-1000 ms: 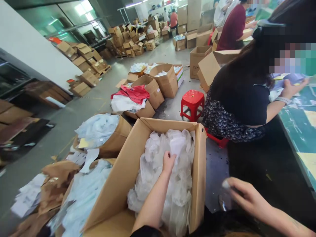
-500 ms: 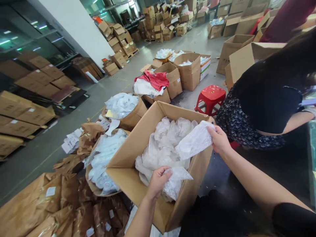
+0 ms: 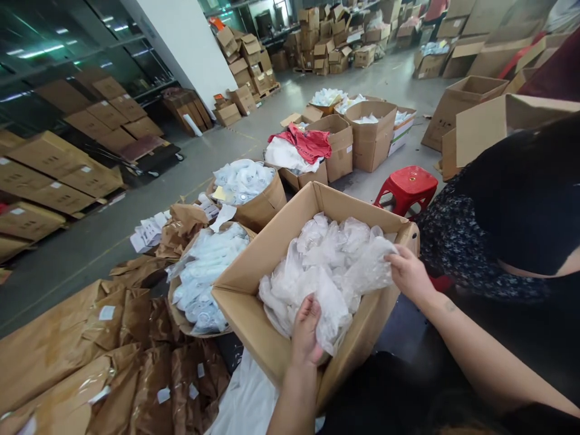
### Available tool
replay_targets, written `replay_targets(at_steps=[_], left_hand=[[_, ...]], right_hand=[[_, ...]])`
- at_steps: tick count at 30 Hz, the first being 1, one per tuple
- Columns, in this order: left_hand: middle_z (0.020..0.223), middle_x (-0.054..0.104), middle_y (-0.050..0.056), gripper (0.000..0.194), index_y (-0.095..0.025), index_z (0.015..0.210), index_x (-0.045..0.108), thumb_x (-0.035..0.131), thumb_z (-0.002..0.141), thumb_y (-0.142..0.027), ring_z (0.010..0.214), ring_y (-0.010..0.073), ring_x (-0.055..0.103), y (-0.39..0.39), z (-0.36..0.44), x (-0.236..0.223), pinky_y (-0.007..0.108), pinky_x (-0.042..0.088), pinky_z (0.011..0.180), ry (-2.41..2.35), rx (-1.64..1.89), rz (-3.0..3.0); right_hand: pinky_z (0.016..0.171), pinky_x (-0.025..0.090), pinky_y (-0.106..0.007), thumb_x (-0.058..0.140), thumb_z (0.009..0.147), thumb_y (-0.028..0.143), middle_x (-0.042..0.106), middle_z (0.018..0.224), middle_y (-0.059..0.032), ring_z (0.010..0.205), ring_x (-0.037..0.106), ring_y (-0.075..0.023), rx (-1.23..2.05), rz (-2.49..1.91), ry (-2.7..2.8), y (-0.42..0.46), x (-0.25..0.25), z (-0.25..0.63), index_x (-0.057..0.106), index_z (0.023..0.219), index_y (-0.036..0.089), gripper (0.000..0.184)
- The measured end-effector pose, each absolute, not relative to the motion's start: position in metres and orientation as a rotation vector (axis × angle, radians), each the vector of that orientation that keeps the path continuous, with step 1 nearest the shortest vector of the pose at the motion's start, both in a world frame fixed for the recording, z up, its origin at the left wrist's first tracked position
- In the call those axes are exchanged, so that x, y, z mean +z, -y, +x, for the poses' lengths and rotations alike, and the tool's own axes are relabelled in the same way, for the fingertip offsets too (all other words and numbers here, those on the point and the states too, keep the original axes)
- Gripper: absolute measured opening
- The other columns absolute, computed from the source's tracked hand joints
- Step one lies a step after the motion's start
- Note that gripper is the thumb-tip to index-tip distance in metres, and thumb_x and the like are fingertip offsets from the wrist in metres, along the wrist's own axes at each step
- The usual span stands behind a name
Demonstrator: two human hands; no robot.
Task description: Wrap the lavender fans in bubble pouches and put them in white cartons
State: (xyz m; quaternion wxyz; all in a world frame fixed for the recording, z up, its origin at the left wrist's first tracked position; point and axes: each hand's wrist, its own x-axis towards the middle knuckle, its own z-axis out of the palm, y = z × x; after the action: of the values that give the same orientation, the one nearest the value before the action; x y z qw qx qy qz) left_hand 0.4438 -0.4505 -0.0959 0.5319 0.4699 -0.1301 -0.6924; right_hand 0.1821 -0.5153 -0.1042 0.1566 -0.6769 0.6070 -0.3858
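Note:
An open cardboard box (image 3: 249,257) in front of me holds a heap of crumpled clear plastic bags (image 3: 312,254). My right hand (image 3: 410,275), at the box's right wall, pinches the edge of one clear plastic bag (image 3: 369,266), which droops over the heap. Inside the near part of the box, my left hand (image 3: 307,329) is closed on another clear plastic bag (image 3: 333,314), its thumb on top. The bags overlap, so where each one ends is hard to make out.
Boxes of pale blue packed items (image 3: 206,278) stand left of my box, with brown wrapped parcels (image 3: 149,368) nearer me. A red stool (image 3: 410,184) stands beyond the right wall. A person in dark clothes (image 3: 489,266) is close on my right.
The view has shifted left, so the scene sits further right. My right hand has lowered its bag toward the heap. My left hand has turned, thumb up, still holding plastic.

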Motion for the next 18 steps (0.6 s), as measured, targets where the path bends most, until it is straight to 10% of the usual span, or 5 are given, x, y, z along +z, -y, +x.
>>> replay_targets(at_steps=[7, 12, 18], left_hand=[[0.078, 0.069, 0.010, 0.052, -0.009, 0.089, 0.068, 0.069, 0.070, -0.057, 0.067, 0.0175, 0.061, 0.445, 0.428, -0.090, 0.026, 0.044, 0.060, 0.577, -1.956, 1.083], [0.079, 0.069, 0.006, 0.048, -0.012, 0.093, 0.066, 0.086, 0.054, -0.032, 0.069, 0.0167, 0.061, 0.430, 0.439, -0.101, 0.026, 0.045, 0.065, 0.639, -1.956, 1.124], [0.076, 0.067, 0.001, 0.037, -0.018, 0.086, 0.062, 0.082, 0.058, -0.029, 0.074, 0.0175, 0.064, 0.426, 0.448, -0.099, 0.030, 0.049, 0.074, 0.323, -1.672, 1.204]], right_hand=[[0.084, 0.049, -0.031, 0.062, 0.078, 0.044, 0.057, 0.101, -0.0066, 0.095, 0.056, -0.0205, -0.856, -1.682, -1.054, 0.487, -0.073, 0.237, 0.062, 0.093, 0.018, 0.030], [0.058, 0.046, -0.025, 0.061, 0.079, 0.049, 0.060, 0.073, -0.0019, 0.066, 0.054, -0.0148, -0.992, -1.178, -1.216, 0.488, -0.085, 0.237, 0.064, 0.081, 0.016, 0.033], [0.064, 0.050, -0.031, 0.053, 0.080, 0.060, 0.064, 0.073, -0.0041, 0.067, 0.059, -0.0180, -1.083, -0.902, -1.213, 0.482, -0.103, 0.221, 0.066, 0.088, 0.017, 0.046]])
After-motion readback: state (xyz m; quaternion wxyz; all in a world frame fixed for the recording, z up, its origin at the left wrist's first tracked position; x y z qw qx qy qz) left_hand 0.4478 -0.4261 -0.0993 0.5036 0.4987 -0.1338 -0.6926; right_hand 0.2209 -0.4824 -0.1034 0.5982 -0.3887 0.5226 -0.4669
